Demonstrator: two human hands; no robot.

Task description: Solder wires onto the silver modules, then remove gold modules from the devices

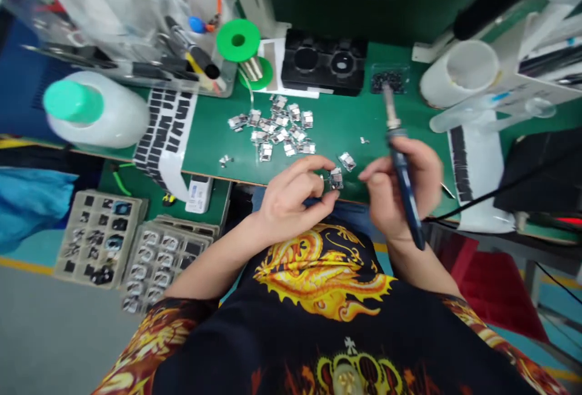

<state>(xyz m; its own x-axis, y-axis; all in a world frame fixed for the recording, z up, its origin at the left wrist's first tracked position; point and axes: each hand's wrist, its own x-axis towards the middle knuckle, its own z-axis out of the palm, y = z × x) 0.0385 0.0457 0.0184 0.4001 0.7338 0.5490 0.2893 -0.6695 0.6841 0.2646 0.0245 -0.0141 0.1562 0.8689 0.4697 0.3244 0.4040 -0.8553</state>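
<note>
Between the thumb and fingers of my left hand [295, 196] is a small metal electronic part [336, 178], held over the table's front edge. My right hand [404, 186] is closed around the handle of a soldering iron [404, 177], whose tip points away from me toward the back of the table. One similar small part [347, 161] lies on the green mat just beyond the held one. Farther left, a loose cluster of the same metal parts [279, 125] is spread out. A tiny piece [364, 140] sits alone near the iron.
A green solder wire spool [239, 40] stands behind the cluster, beside a black case [325, 65] and a small clear tray of dark bits [390, 79]. A white bottle [97, 110] is at left, a white cup [461, 74] at right. The iron's black cable [486, 194] runs rightward.
</note>
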